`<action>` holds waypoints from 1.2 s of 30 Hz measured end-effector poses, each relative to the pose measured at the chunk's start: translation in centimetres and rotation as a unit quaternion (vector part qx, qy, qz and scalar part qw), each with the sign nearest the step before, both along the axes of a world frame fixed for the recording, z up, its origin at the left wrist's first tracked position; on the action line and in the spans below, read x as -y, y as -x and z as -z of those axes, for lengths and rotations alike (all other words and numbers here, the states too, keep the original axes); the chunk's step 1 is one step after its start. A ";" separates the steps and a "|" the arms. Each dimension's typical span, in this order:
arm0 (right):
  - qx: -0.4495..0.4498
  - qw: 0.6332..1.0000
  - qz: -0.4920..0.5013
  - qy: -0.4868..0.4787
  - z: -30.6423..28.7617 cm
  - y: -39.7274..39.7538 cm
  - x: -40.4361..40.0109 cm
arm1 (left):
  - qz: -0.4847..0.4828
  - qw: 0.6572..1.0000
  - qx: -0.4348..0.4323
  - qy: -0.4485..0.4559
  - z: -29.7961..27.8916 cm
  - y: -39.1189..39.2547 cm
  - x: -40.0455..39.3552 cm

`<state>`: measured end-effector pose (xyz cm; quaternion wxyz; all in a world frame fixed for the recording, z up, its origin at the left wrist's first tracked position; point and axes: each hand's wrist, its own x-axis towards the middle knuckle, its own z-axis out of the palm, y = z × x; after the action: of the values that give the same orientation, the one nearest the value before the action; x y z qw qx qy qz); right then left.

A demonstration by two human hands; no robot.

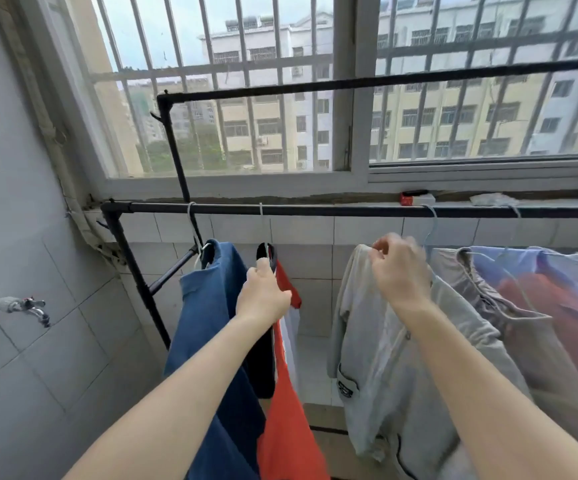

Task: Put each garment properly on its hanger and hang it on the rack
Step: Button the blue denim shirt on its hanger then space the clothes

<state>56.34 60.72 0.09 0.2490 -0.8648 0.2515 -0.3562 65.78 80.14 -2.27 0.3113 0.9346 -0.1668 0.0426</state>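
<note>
A black rack rail (315,210) runs across the view below the window sill. A blue garment (211,306) hangs at the left on a white hanger. Beside it hangs a red, black and white garment (285,393); my left hand (263,296) grips it at the shoulder, just under its white hanger hook (261,223). My right hand (400,271) pinches the collar of a light grey garment (384,358), whose thin hanger hook (431,223) is over the rail. Further right hang a beige garment (509,323) and a lilac and red one (564,289).
A second, higher black bar (349,85) crosses in front of the barred window. A metal tap (34,308) sticks out of the tiled wall at the left. A small red and white object (415,198) lies on the sill.
</note>
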 end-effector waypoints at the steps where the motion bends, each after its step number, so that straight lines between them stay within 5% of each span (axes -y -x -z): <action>1: -0.007 0.999 0.046 0.008 0.1 0.6 0.9 | -0.008 1.000 0.002 0.003 0.1 0.1 0.2; 5: -0.070 0.987 0.133 -0.057 1.1 3.0 4.4 | -0.014 1.000 0.000 0.020 0.4 0.8 1.7; 9: -0.125 0.988 0.073 -0.062 2.9 3.8 6.2 | -0.016 1.000 0.001 0.023 0.7 1.4 2.8; 23: -0.074 0.989 -0.092 -0.086 2.3 -0.8 2.2 | -0.018 0.999 0.048 -0.011 1.0 -0.1 1.3; 36: -0.080 0.981 -0.118 -0.129 1.9 -5.2 -3.0 | 0.012 0.998 0.055 -0.005 0.2 -0.4 -0.5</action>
<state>61.57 63.74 -1.81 0.3777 -0.8748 0.2102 -0.2187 66.22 80.64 -2.52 0.2973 0.9305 -0.1947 0.0892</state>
